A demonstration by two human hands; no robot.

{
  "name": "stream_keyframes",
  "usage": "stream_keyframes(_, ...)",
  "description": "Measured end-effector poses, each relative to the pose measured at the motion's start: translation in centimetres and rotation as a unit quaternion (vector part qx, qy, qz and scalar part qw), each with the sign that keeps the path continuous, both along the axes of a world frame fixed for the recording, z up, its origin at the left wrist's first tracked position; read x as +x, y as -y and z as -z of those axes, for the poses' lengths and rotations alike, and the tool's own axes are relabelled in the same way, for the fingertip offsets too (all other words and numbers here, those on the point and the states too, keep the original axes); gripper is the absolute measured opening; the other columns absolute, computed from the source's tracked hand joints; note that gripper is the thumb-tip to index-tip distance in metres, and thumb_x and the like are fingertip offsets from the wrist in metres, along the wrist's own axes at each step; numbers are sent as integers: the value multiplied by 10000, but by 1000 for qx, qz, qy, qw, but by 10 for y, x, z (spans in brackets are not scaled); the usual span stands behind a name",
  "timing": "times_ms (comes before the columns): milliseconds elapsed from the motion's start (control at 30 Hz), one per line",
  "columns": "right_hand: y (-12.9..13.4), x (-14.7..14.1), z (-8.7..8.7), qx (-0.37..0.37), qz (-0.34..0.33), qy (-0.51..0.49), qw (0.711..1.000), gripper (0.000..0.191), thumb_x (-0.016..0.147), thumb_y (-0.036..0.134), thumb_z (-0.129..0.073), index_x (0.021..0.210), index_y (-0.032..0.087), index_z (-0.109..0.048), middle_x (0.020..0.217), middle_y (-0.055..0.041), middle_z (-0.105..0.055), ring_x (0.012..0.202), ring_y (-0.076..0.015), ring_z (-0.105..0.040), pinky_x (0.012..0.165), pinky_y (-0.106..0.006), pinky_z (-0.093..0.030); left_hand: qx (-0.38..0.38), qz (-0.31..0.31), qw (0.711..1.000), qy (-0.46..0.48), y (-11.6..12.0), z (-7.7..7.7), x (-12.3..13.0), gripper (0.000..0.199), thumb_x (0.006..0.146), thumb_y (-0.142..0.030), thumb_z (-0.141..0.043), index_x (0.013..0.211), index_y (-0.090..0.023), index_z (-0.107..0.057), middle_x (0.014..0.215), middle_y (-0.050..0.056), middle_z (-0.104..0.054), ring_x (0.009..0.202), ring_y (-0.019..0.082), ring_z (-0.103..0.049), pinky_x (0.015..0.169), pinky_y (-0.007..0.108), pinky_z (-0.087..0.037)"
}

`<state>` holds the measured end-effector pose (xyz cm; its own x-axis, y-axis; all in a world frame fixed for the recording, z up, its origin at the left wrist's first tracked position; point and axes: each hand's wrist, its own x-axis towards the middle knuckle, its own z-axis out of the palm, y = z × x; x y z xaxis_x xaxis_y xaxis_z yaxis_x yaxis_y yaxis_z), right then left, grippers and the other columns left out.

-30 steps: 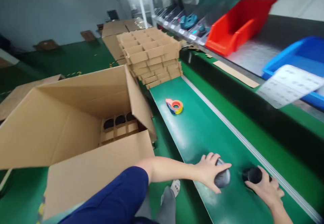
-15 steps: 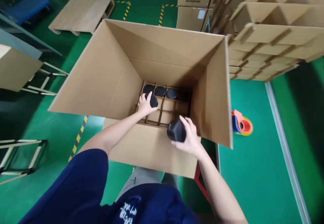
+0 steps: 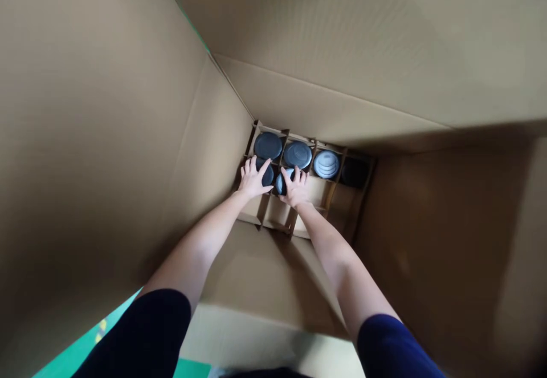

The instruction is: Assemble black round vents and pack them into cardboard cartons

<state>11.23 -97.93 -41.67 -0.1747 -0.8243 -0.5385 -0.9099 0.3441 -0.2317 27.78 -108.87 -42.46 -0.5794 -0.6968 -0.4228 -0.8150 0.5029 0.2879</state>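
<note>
Deep inside a large cardboard box (image 3: 273, 275), a cardboard divider grid (image 3: 259, 213) forms square compartments. The far row holds several round black objects, among them one at the left (image 3: 268, 146), one beside it (image 3: 298, 155) and one with a shiny top (image 3: 326, 164). My left hand (image 3: 252, 180) grips a black round object (image 3: 267, 174) in the second row's left compartment. Right beside it, my right hand (image 3: 294, 189) has its fingers round another black object (image 3: 284, 182) at the second compartment. Their undersides are hidden.
Tall cardboard walls surround both arms, with the left wall (image 3: 106, 110) and the shaded right wall (image 3: 440, 213) rising close by. Green floor (image 3: 72, 355) shows past the box at the lower left.
The view has moved down and closer into the box. My right hand has carried its black object from above the near edge into the grid, beside my left hand, which is still at its object.
</note>
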Motion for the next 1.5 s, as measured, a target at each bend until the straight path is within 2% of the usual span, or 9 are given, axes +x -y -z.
stream_keyframes(167,-14,-5,38,-31,-46,14,998,898,957,563,-594,1668,193,-190,1722,-233,-103,1579,-437,-117,1252,-604,-134,24,29,998,-44,-2,47,12,804,946,-510,-621,1632,-212,-324,1726,218,11,1591,425,0,1249,628,-102)
stream_keyframes(300,-18,2,49,-34,-47,15,998,788,1029,521,-473,1667,158,-186,1729,-230,-84,1600,-397,-72,1261,-616,-88,10,17,999,-51,-9,62,21,740,986,-477,-555,1625,-176,-334,1727,207,39,1597,384,57,1261,624,-76)
stream_keyframes(700,-11,22,51,-35,36,50,998,738,1055,466,-432,1667,144,-175,1733,-210,-73,1613,-344,-72,1272,-627,-64,3,34,999,31,-13,65,20,732,1016,-449,-463,1620,-68,-301,1709,259,-15,1597,365,52,1267,619,-20)
stream_keyframes(1000,-25,0,56,-115,52,129,984,675,1048,279,-420,1634,16,-212,1723,-236,-115,1618,-299,-46,1303,-512,-137,-35,38,998,39,-11,65,21,714,1025,-444,-447,1615,-65,-315,1706,265,-18,1597,384,22,1259,641,-26)
stream_keyframes(1067,-36,-10,57,-137,71,114,981,642,1054,271,-371,1634,34,-234,1707,-215,-218,1608,-287,-116,1308,-530,-119,-30,69,997,22,-18,60,16,658,1029,-419,-443,1613,-129,-355,1718,216,-70,1600,383,-13,1250,670,-13)
stream_keyframes(1167,-57,-26,55,-132,92,72,984,597,1038,170,-267,1632,118,-303,1669,-127,-363,1574,-275,-225,1304,-578,-48,29,210,977,-34,-35,53,3,568,1034,-398,-452,1587,-273,-431,1707,99,-242,1600,335,-114,1269,642,0)
stream_keyframes(1233,-69,-37,53,-110,91,57,988,628,1010,117,-262,1630,186,-335,1674,-54,-370,1565,-287,-230,1297,-593,-47,62,270,959,-59,-46,51,-5,563,1033,-391,-462,1589,-322,-418,1687,53,-303,1594,304,-167,1281,617,2)
stream_keyframes(1333,-79,-49,52,-90,78,59,991,648,991,121,-305,1630,225,-339,1696,-3,-325,1576,-303,-185,1294,-585,-91,69,267,959,-63,-56,52,-12,575,1033,-352,-459,1603,-328,-386,1681,43,-312,1590,297,-182,1278,631,14)
stream_keyframes(1500,-78,-51,53,-81,60,67,993,655,980,108,-311,1632,168,-328,1719,-20,-258,1601,-280,-128,1301,-515,-153,66,258,962,-64,-59,55,-14,579,1032,-354,-470,1603,-317,-390,1687,51,-296,1596,322,-142,1260,670,45)
